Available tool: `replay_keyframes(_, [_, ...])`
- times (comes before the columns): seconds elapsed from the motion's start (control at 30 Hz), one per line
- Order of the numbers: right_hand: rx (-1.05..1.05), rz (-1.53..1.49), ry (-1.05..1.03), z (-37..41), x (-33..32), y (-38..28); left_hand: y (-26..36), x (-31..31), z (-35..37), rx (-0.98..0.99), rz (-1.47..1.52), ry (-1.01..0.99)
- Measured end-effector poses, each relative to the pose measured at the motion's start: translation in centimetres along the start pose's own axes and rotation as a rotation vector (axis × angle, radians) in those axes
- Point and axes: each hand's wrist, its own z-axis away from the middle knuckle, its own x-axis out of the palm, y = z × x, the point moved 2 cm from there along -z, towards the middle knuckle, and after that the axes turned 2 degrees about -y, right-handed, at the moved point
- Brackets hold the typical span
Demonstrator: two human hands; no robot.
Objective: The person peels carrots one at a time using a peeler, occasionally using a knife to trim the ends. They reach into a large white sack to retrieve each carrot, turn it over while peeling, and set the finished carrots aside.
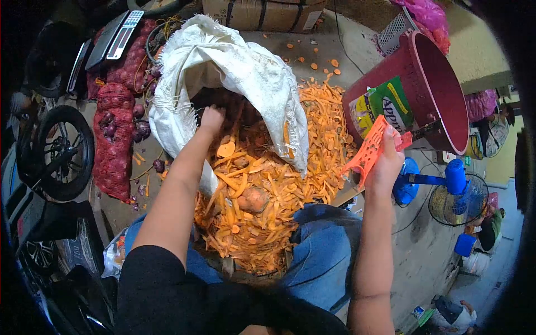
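Note:
My left hand (212,119) reaches into the mouth of a white woven sack (251,70); its fingers are largely lost in the shade, so what they touch is hidden. Dark, earthy carrots lie dimly inside the sack. Raised on the right, my right hand (384,167) is closed around an orange plastic vegetable peeler (369,152), just in front of a dark red bucket (441,78). Orange carrot peelings (321,145) are heaped between my knees and around the sack. Among them lies a rough carrot piece (253,199).
Red net bags of onions (114,151) lie on the left, with a scale (114,42) above them and a motorbike wheel (64,153) beside them. A blue fan (458,190) stands at right. At lower right another person (452,315) is partly visible. A cardboard box (265,14) sits behind.

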Motion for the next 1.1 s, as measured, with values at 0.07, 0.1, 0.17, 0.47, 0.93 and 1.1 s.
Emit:
replay_keyframes(0.07, [0.01, -0.018, -0.022, -0.1, -0.4, 0.2, -0.3, -1.4, 1.5, 0.001, -0.022, 0.023])
replay_keyframes(0.1, [0.009, -0.026, -0.025, 0.1, -0.3, 0.2, -0.1, -1.9, 2.0, 0.01, -0.034, 0.044])
replay_keyframes(0.17, [-0.046, -0.011, -0.016, 0.2, -0.4, -0.2, 0.5, -2.8, 1.6, 0.03, 0.026, 0.087])
replay_keyframes(0.47, [-0.011, -0.048, -0.034, 0.1, -1.2, 0.1, 0.6, 3.1, -1.6, 0.172, -0.142, -0.233])
replay_keyframes(0.93, [-0.032, 0.006, -0.025, -0.1, -0.9, 0.0, 0.1, -0.9, 0.5, 0.077, -0.136, -0.362])
replay_keyframes(1.1, [-0.007, -0.035, -0.031, 0.3, -1.2, -1.0, -0.8, -9.7, 3.6, 0.183, 0.016, -0.09])
